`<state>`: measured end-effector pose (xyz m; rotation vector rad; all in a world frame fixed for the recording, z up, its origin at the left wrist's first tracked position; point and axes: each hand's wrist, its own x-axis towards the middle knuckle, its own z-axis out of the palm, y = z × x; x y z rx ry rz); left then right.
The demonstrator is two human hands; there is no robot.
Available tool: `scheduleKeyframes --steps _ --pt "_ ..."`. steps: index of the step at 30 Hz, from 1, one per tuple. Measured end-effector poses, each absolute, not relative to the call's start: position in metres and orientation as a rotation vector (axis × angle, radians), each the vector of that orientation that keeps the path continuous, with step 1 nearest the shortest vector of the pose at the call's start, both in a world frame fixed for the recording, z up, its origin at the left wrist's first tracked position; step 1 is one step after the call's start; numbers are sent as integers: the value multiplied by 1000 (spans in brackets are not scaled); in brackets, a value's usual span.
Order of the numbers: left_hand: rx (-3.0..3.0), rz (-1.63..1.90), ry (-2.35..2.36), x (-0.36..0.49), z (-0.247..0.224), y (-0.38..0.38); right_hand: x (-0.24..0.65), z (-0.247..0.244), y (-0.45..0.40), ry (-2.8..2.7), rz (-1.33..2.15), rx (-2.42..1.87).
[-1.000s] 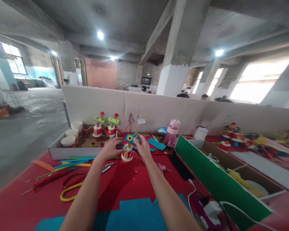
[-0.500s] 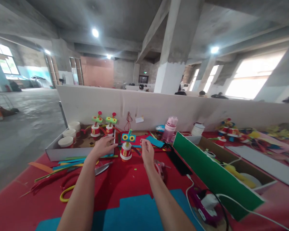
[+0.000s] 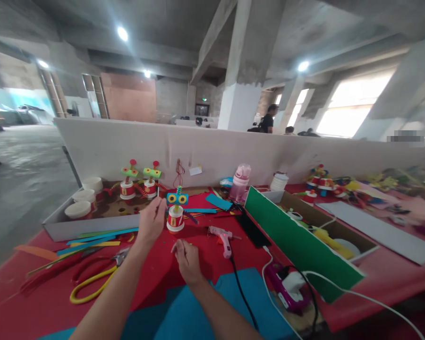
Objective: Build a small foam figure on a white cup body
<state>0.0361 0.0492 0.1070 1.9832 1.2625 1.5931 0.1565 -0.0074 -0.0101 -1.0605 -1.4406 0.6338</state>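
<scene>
A small paper-cup robot figure (image 3: pixel 175 218) stands upright on the red table, with a blue head, yellow round eyes and a green coiled antenna. Close by its left side is my left hand (image 3: pixel 153 218), fingers pinched upward. A thin pale tip shows above them, too small to name. My right hand (image 3: pixel 187 260) is lower, in front of the figure and apart from it, its fingers curled inward; what they hold, if anything, is hidden. Right of the figure lies a pink glue gun (image 3: pixel 224 238) with a black cord.
Two similar figures with green heads (image 3: pixel 151 173) and white cups (image 3: pixel 78 209) stand in a cardboard box (image 3: pixel 92 227). Paper strips (image 3: pixel 99 234), yellow-handled scissors (image 3: pixel 92 288), a phone (image 3: pixel 252 230), a green-sided box (image 3: pixel 290 241), a pink bottle (image 3: pixel 240 182) and a purple power strip (image 3: pixel 286 293) surround the work area.
My left hand has gone from spread fingers to a pinch beside the figure. My right hand has drawn back toward me and left, uncovering the glue gun. The view has shifted right.
</scene>
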Motion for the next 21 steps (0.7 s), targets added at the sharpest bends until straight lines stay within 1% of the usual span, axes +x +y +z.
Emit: scheduleKeyframes --steps 2,4,7,10,13,21 --pt "2034 1404 1175 49 88 33 158 -9 -9 -1374 648 -1059" --pt "2008 1336 1142 56 62 21 159 -5 -11 -1380 620 -1043" --pt "1865 1368 1162 56 21 13 159 0 -16 -1473 545 -1013" --pt "1728 1424 1199 50 -7 14 157 2 -19 -1531 509 -1001" --pt "1673 1410 1182 46 -16 17 156 1 -18 -1560 494 -1016" --pt "1730 1307 1103 42 -11 22 153 -1 -13 -1615 460 -1088"
